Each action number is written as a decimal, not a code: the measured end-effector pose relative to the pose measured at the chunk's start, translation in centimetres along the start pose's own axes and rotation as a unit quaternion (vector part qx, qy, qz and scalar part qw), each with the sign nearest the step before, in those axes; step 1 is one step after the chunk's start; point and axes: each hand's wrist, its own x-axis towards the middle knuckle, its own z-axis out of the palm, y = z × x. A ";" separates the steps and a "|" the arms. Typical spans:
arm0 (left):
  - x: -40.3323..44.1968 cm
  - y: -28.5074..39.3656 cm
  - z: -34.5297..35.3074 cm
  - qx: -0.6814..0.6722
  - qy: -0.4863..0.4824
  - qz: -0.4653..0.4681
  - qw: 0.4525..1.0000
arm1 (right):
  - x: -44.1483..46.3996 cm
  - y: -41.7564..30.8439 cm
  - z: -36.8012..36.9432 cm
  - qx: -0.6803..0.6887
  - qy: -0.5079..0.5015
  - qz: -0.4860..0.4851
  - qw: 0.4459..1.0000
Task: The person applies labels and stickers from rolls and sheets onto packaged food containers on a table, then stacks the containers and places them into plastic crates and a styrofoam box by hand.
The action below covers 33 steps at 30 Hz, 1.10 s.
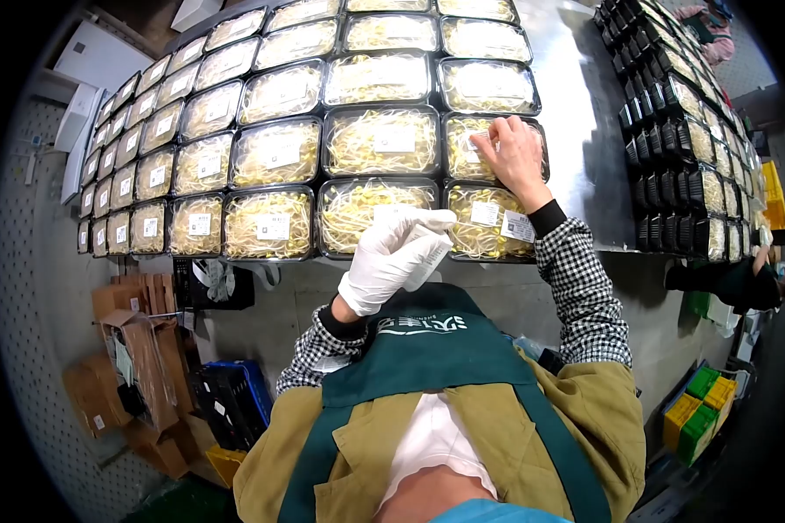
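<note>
My left hand (399,259), in a white glove, is closed in front of the nearest row, with its fingers pinched together; a small pale piece shows at the fingers, too unclear to name. My bare right hand (515,155) rests on a sprout tray (464,155) in the second row, fingers bent over its film, at a label. Nearest me on the right, a sprout tray (475,235) bears two white labels. Left of it, another sprout tray (344,209) is partly hidden by my left hand. More labelled black trays stand in rows.
Tall stacks of sprout trays (698,166) stand on the right of the metal table (576,113). Cardboard boxes (139,366) and a black-and-blue crate (231,401) are on the floor at left. Yellow and green crates (699,414) stand lower right. Other people are partly visible at far right.
</note>
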 end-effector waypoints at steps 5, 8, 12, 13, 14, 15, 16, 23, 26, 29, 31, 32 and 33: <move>0.7 -1.2 -0.5 0.033 0.059 0.035 0.997 | -0.5 -0.7 -0.9 0.146 0.028 0.069 0.986; 1.5 -2.5 -1.2 0.112 0.108 0.123 0.980 | -2.8 -7.2 -6.7 0.557 -0.265 0.110 0.779; 2.5 -2.0 -1.2 0.190 0.094 0.142 0.967 | -4.1 -8.7 -7.9 0.586 -0.253 0.122 0.760; 2.5 -2.1 -1.3 0.198 0.086 0.114 0.970 | -2.8 -7.2 -7.1 0.579 -0.227 0.125 0.773; 2.3 -1.9 -1.1 0.129 0.050 0.047 0.989 | -1.1 -5.0 -5.2 0.523 -0.172 0.223 0.804; 1.9 -0.8 -1.0 0.120 0.014 -0.007 0.993 | 1.9 -2.9 -4.8 0.452 -0.089 0.137 0.877; 1.6 -0.6 -1.4 0.119 -0.012 -0.002 0.993 | 4.7 0.0 -3.0 0.359 -0.079 0.170 0.914; -0.7 1.7 -1.6 -0.012 0.053 0.051 0.997 | 10.5 3.4 5.0 -0.038 0.019 0.009 0.999; -1.1 1.8 -2.2 -0.024 0.081 0.058 0.995 | 10.5 3.0 4.9 -0.028 0.035 0.009 0.999; -0.4 1.3 -3.2 0.069 0.092 0.095 0.989 | 10.6 4.5 5.9 0.047 0.118 -0.024 0.992; 0.2 1.6 -3.5 0.097 0.138 0.121 0.978 | 8.2 -1.8 1.4 0.231 -0.031 0.106 0.967; 0.4 1.3 -4.0 0.140 0.151 0.161 0.965 | 6.5 -4.9 -0.8 0.387 -0.188 0.100 0.897; 0.6 0.9 -4.6 0.184 0.163 0.196 0.949 | 4.6 -6.9 -2.2 0.479 -0.325 0.061 0.813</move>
